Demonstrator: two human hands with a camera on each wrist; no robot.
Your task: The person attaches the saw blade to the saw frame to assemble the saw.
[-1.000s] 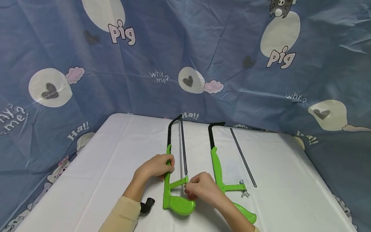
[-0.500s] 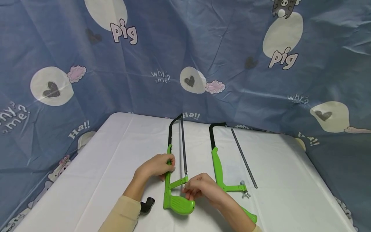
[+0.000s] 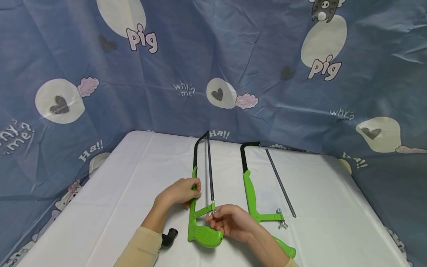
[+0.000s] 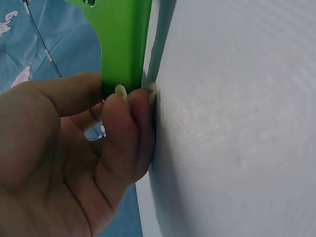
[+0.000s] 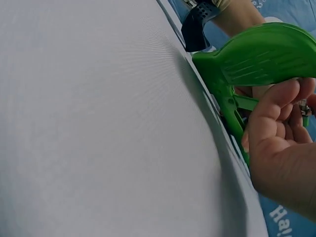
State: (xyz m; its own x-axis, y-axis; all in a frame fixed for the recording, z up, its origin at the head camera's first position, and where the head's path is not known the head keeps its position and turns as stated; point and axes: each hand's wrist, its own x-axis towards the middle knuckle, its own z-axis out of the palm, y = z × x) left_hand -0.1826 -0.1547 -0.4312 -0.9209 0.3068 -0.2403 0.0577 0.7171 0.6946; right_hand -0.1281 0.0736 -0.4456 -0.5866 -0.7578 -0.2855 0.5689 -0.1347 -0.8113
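Note:
A green hacksaw with a black bow and a fitted blade lies on the white table. My left hand grips its green frame just above the handle, thumb and fingers curled round it. My right hand pinches the small metal nut at the blade's near end, beside the green handle. A second green hacksaw without a blade lies to the right, with a wing nut on its arm.
A loose grey blade lies right of the second saw. A small black object sits by my left sleeve. A blue printed cloth hangs behind and round the table.
My right hand has turned palm-up and shifted slightly left at the blade's near end. The left hand and both saws have not moved.

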